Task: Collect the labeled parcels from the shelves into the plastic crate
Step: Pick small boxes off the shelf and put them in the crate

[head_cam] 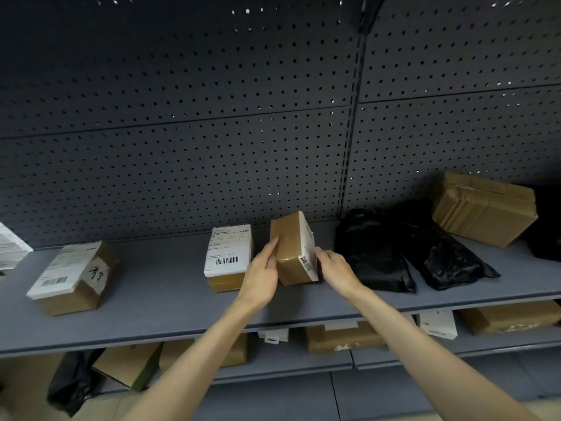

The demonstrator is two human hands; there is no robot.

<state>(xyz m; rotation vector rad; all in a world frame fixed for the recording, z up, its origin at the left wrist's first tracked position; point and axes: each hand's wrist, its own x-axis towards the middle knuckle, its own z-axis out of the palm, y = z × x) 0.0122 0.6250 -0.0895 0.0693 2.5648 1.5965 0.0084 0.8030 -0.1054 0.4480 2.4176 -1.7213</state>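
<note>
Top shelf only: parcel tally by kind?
Brown cardboard boxes: 4, at (held by left hand and right hand)
Black plastic mailer bags: 2, at
Total: 6; items cut off at the frame edges excluded.

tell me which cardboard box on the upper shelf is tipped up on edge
The box held between the left hand and right hand; its label faces right, while the other labelled boxes lie flat, labels up.
</note>
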